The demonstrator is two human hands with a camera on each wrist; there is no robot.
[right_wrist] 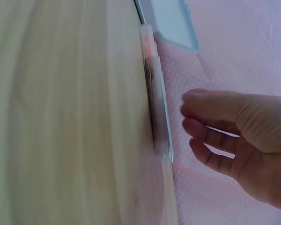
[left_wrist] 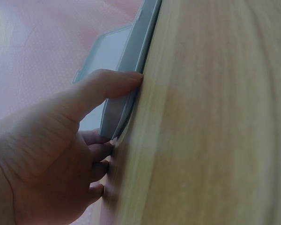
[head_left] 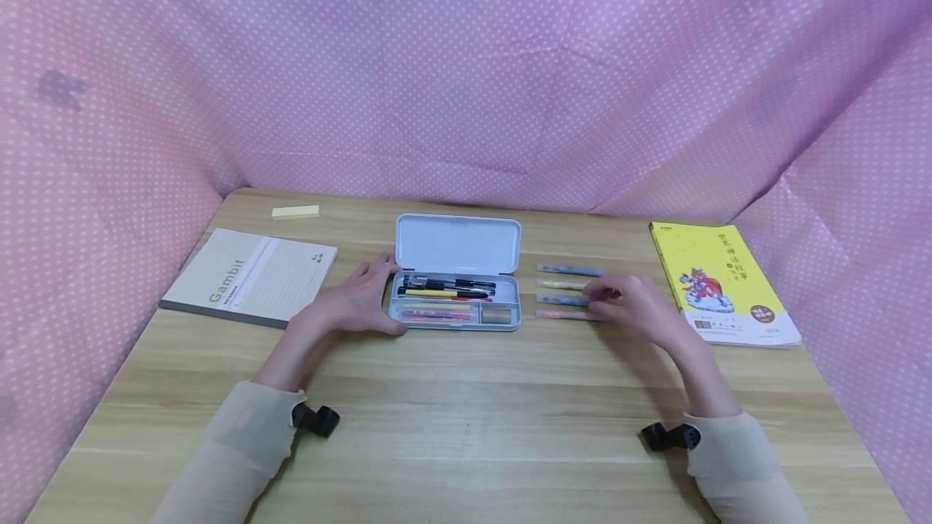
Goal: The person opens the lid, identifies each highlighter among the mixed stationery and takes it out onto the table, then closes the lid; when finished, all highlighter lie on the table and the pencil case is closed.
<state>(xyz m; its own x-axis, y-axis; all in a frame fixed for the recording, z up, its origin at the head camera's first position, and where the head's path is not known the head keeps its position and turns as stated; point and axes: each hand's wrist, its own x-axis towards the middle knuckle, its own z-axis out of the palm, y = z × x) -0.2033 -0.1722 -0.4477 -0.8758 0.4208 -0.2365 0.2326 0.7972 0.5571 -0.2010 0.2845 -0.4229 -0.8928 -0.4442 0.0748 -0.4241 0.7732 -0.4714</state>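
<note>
A pale grey pencil case (head_left: 459,326) lies with its lid raised at mid-table; several pens (head_left: 447,288) and a small brownish block (head_left: 497,314) are inside. My left hand (head_left: 358,297) holds its left end; in the left wrist view the thumb (left_wrist: 114,84) lies along the front wall and the other fingers are round the corner. To the right lie several highlighters in a column: blue (head_left: 571,270), yellow (head_left: 561,285), blue (head_left: 561,299) and pink (head_left: 561,314). Over their right ends hovers my right hand (head_left: 637,306), fingers loosely bent; the right wrist view shows nothing in them.
A Gambit notebook (head_left: 251,277) lies on the left, with a pale yellow strip (head_left: 294,212) behind it. On the right is a yellow book (head_left: 717,265) with a cartoon cover. Pink dotted cloth (head_left: 466,87) hangs round the back and sides of the wooden table (head_left: 466,427).
</note>
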